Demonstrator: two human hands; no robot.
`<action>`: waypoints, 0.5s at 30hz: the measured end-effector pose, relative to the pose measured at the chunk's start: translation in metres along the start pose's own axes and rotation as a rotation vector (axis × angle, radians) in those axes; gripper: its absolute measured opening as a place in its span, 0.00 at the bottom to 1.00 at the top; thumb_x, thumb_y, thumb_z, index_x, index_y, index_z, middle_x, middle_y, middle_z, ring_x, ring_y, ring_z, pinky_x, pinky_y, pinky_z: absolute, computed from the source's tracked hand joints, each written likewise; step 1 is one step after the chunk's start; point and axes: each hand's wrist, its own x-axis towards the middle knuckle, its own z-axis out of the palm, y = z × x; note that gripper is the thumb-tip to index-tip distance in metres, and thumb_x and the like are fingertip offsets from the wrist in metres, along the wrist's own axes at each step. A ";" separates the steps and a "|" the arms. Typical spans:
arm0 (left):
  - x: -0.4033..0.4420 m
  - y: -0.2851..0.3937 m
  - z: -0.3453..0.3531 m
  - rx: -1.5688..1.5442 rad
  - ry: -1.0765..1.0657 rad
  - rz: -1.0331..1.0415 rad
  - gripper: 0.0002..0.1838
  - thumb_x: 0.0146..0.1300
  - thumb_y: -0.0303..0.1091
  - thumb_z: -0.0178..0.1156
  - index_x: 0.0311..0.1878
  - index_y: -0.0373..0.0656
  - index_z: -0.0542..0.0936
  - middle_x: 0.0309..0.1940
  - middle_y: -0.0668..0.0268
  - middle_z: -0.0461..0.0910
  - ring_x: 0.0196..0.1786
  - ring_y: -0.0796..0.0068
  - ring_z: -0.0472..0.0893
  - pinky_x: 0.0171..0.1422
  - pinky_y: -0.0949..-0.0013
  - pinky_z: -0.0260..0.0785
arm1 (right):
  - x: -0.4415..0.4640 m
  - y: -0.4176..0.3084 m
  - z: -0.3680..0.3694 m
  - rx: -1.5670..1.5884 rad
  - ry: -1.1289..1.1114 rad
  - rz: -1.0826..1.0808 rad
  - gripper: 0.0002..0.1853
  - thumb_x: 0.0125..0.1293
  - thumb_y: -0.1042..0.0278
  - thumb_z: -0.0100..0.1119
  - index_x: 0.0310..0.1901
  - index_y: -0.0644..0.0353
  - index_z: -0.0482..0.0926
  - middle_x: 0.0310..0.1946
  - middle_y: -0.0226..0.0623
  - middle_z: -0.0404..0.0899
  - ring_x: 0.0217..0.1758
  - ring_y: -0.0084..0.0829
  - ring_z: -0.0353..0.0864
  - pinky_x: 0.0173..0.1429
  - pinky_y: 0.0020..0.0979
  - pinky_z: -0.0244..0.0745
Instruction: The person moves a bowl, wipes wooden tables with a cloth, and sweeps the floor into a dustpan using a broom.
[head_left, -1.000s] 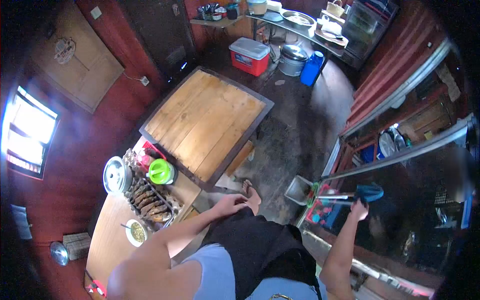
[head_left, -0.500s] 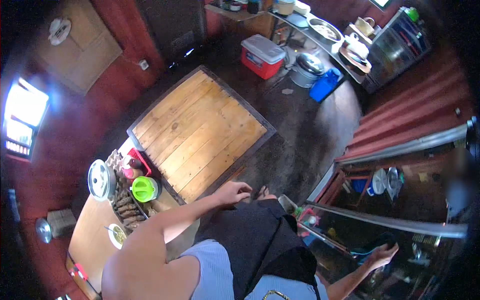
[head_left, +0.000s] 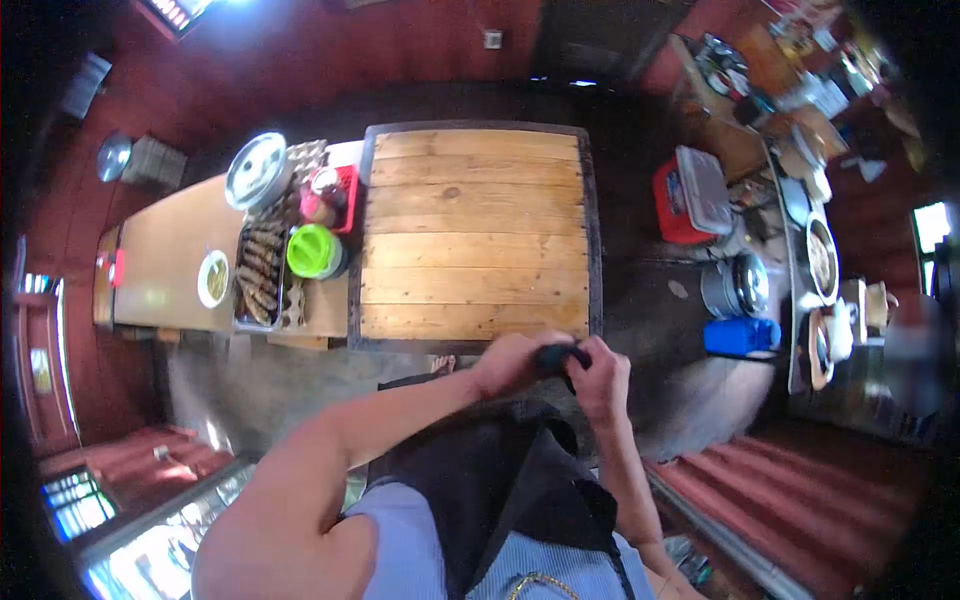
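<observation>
My left grip (head_left: 508, 366) and right grip (head_left: 603, 381) are close together in front of my waist, fingers of both closed on a dark item (head_left: 560, 357) bunched between them; blur hides its shape. From my view, my knuckles overlap the near dark border of the square worktop (head_left: 470, 250), toward its right corner; I cannot tell whether they touch it. Its planks stretch away beyond my grip to the far border. To the right of my grip, open floor (head_left: 645, 290) runs alongside that worktop's edge.

Left of my grip, past the square worktop's left edge, is the long worktop (head_left: 150, 250). On it, a green-lidded tub (head_left: 313, 250) is nearest me, with a red basket (head_left: 351, 195) just behind, holding a jar. Next comes a tray (head_left: 259, 325) packed with long brown pieces, then a white bowl (head_left: 210, 302) of greenish food.

Farther right of my grip, across the floor, are a red cooler (head_left: 700, 200) with its pale lid on, a lidded pot (head_left: 717, 290) and a blue jug (head_left: 742, 336).
</observation>
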 end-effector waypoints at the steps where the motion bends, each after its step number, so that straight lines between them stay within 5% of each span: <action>1: -0.009 0.014 -0.006 -0.797 0.087 -0.217 0.27 0.69 0.33 0.70 0.71 0.42 0.79 0.60 0.56 0.87 0.64 0.57 0.86 0.70 0.57 0.79 | 0.020 -0.002 0.002 0.034 -0.114 -0.092 0.16 0.61 0.63 0.80 0.36 0.65 0.83 0.27 0.52 0.82 0.32 0.50 0.85 0.38 0.43 0.78; 4: -0.035 0.028 -0.051 -0.810 0.194 -0.179 0.16 0.76 0.30 0.62 0.64 0.39 0.83 0.56 0.58 0.88 0.57 0.62 0.88 0.62 0.60 0.81 | 0.071 -0.012 0.016 0.106 -0.354 -0.242 0.17 0.60 0.64 0.82 0.35 0.66 0.82 0.25 0.45 0.81 0.28 0.36 0.81 0.37 0.37 0.77; 6: -0.047 0.043 -0.063 0.559 0.355 0.276 0.17 0.75 0.28 0.64 0.64 0.34 0.83 0.56 0.56 0.87 0.57 0.60 0.88 0.62 0.61 0.81 | 0.097 -0.016 0.023 0.129 -0.463 -0.285 0.17 0.60 0.64 0.82 0.35 0.67 0.82 0.26 0.43 0.82 0.29 0.30 0.80 0.38 0.36 0.77; 7: -0.052 0.052 -0.076 0.576 0.298 0.348 0.25 0.62 0.20 0.72 0.64 0.34 0.84 0.62 0.58 0.86 0.66 0.61 0.84 0.75 0.60 0.74 | 0.109 -0.020 0.026 0.129 -0.441 -0.350 0.16 0.63 0.63 0.80 0.37 0.67 0.83 0.30 0.45 0.84 0.32 0.32 0.82 0.41 0.36 0.77; 9: -0.052 0.052 -0.093 0.557 0.387 0.325 0.21 0.64 0.20 0.63 0.61 0.32 0.86 0.63 0.57 0.86 0.69 0.61 0.83 0.77 0.59 0.73 | 0.129 -0.024 0.033 0.125 -0.407 -0.402 0.16 0.66 0.61 0.78 0.39 0.66 0.84 0.33 0.46 0.85 0.35 0.34 0.84 0.43 0.37 0.78; 12: -0.039 0.049 -0.116 -0.102 0.580 0.271 0.25 0.70 0.23 0.46 0.66 0.32 0.83 0.62 0.53 0.85 0.68 0.60 0.83 0.79 0.57 0.71 | 0.156 -0.026 0.047 0.272 -0.339 -0.332 0.12 0.70 0.65 0.74 0.43 0.66 0.84 0.34 0.42 0.85 0.37 0.29 0.83 0.44 0.35 0.78; 15: -0.021 0.082 -0.127 -0.376 0.464 0.302 0.34 0.77 0.41 0.62 0.80 0.38 0.68 0.62 0.55 0.82 0.68 0.62 0.82 0.75 0.56 0.74 | 0.177 -0.041 0.053 0.370 -0.184 -0.416 0.11 0.73 0.68 0.72 0.45 0.66 0.82 0.34 0.39 0.84 0.38 0.26 0.82 0.44 0.34 0.77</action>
